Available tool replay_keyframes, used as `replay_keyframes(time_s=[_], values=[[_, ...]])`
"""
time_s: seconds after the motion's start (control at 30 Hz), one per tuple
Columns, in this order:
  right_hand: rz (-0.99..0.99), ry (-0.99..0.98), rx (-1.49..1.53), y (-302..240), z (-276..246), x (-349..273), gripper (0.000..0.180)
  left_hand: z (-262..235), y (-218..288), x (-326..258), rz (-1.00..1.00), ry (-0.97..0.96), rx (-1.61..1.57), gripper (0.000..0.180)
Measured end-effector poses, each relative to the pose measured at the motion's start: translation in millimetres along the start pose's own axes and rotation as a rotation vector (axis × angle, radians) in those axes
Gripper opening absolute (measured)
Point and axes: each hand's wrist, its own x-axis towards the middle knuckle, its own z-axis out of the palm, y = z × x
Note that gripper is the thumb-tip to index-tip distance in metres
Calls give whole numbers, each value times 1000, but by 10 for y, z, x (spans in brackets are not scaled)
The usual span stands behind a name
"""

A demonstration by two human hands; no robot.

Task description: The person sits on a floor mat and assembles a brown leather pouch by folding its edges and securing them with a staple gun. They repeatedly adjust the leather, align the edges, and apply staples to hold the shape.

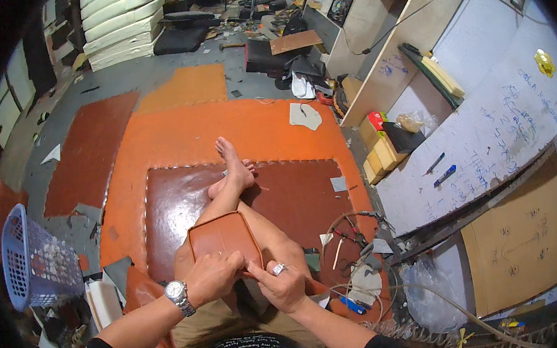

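Note:
A square brown leather-like piece (225, 239) with a raised dark rim, like a shallow tray, rests over my crossed legs. My left hand (216, 277), below a wristwatch (179, 294), is closed on its near edge, fingers bent. My right hand (281, 285), with a ring on one finger, pinches the near right corner close beside the left fingertips. The two hands nearly meet there. Whether something small lies between the fingertips is hidden. Brown leather-like material (146, 302) lies beside my left thigh.
Under my legs spreads an orange and brown floor mat (222, 129). At left stands a blue perforated basket (27, 259). To the right are looped cables (392, 289), a blue cutter (353, 305), a clear plastic bag (432, 296) and a white board (479, 151) with pens. Wooden shelving (399, 40) stands behind.

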Motion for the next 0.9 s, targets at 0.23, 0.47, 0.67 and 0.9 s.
replay_keyframes(time_s=[0.23, 0.47, 0.67, 0.9], values=[[-153, 59, 86, 188, 66, -101, 38, -346, 271, 79, -78, -123, 2, 27], [-123, 125, 173, 266, 176, -134, 39, -397, 111, 626, -17, 61, -67, 40], [-21, 99, 194, 269, 163, -276, 26, 34, 99, 418, -122, -154, -113, 60], [131, -50, 282, 223, 33, -135, 17, 99, 104, 473, -92, -104, -186, 58]])
